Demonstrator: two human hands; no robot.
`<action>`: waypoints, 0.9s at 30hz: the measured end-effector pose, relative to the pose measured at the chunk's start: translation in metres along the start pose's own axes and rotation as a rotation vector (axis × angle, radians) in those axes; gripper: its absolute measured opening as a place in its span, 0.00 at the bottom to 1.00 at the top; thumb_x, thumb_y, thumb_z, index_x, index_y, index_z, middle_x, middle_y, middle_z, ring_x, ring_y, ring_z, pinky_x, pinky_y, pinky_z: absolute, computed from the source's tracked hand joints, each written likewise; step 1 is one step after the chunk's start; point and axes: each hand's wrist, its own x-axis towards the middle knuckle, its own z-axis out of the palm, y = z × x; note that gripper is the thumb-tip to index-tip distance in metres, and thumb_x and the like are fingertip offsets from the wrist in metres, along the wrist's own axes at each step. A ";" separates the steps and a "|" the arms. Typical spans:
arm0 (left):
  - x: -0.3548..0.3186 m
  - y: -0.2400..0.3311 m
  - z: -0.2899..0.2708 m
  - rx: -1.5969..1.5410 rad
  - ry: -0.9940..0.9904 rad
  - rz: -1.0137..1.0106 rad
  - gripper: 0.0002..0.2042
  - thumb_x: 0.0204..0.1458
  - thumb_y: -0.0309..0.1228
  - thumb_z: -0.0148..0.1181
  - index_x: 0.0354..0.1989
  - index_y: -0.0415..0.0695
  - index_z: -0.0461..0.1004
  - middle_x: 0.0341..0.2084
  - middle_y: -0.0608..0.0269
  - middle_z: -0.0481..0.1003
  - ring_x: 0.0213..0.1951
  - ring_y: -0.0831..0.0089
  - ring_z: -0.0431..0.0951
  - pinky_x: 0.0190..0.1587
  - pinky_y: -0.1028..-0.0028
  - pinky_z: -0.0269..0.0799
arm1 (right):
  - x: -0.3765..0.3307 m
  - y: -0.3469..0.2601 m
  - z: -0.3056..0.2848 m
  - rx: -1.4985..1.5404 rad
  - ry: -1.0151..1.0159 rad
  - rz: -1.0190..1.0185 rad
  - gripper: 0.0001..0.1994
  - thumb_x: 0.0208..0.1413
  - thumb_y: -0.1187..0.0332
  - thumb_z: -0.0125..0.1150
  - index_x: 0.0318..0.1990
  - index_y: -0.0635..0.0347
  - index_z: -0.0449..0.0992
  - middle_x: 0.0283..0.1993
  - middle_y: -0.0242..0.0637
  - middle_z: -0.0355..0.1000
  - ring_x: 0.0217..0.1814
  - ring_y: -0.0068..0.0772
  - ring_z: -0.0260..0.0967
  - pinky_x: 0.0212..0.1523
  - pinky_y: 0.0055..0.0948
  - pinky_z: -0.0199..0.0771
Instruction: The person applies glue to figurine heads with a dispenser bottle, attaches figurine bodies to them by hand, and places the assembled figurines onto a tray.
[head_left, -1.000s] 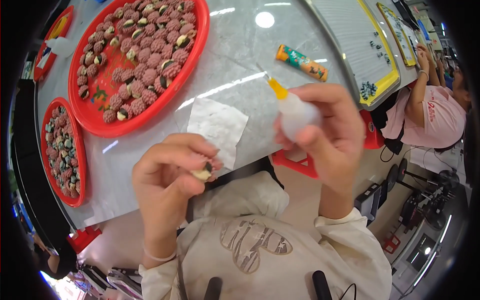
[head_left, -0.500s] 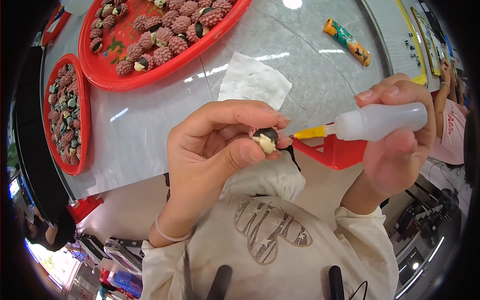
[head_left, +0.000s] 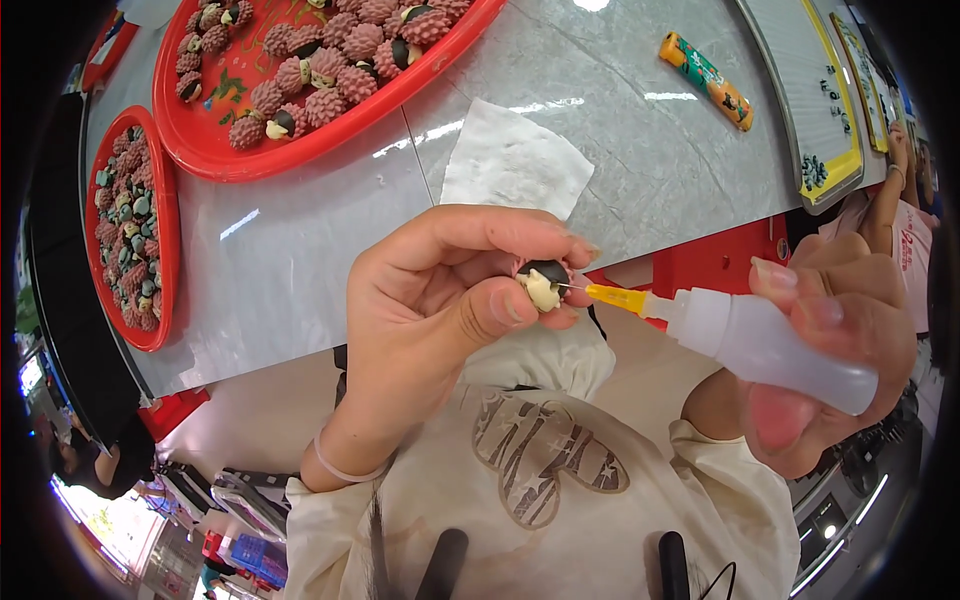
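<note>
Between the thumb and fingers of my left hand is a small pink figurine with a black and cream front. My right hand grips a translucent squeeze bottle, tilted with its base lower than its tip. Its yellow needle tip points left, and the thin needle reaches the figurine's front; whether it touches cannot be made out. A white tissue lies on the table just beyond my left hand.
A large red tray of knobbly pink pieces stands far left, with a smaller red tray of pink and green pieces beside it. A patterned lighter-shaped cylinder lies right on the grey table. Another person's arm shows at far right.
The squeeze bottle has tilted, its base swinging down and right, and its needle has come to the figurine's front. My left hand has shifted slightly right with the figurine.
</note>
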 end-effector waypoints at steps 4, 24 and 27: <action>-0.001 0.000 0.000 0.000 0.010 -0.002 0.15 0.43 0.34 0.57 0.34 0.37 0.65 0.30 0.53 0.68 0.28 0.71 0.70 0.26 0.81 0.67 | 0.000 -0.001 -0.001 -0.006 -0.025 -0.013 0.24 0.41 0.56 0.59 0.36 0.69 0.63 0.29 0.47 0.62 0.26 0.27 0.58 0.27 0.19 0.59; -0.003 -0.001 0.007 0.080 0.081 0.010 0.15 0.43 0.33 0.58 0.34 0.38 0.63 0.31 0.55 0.65 0.28 0.72 0.71 0.27 0.83 0.67 | 0.001 0.062 0.038 -0.124 0.371 0.196 0.18 0.39 0.81 0.55 0.39 0.64 0.57 0.36 0.42 0.66 0.40 0.31 0.65 0.41 0.23 0.63; -0.003 -0.001 0.006 0.073 0.080 0.039 0.14 0.43 0.33 0.58 0.33 0.37 0.64 0.31 0.54 0.66 0.28 0.70 0.71 0.27 0.81 0.69 | 0.000 0.065 0.030 -0.152 0.295 0.214 0.17 0.38 0.81 0.56 0.39 0.65 0.61 0.37 0.41 0.67 0.40 0.30 0.64 0.42 0.23 0.62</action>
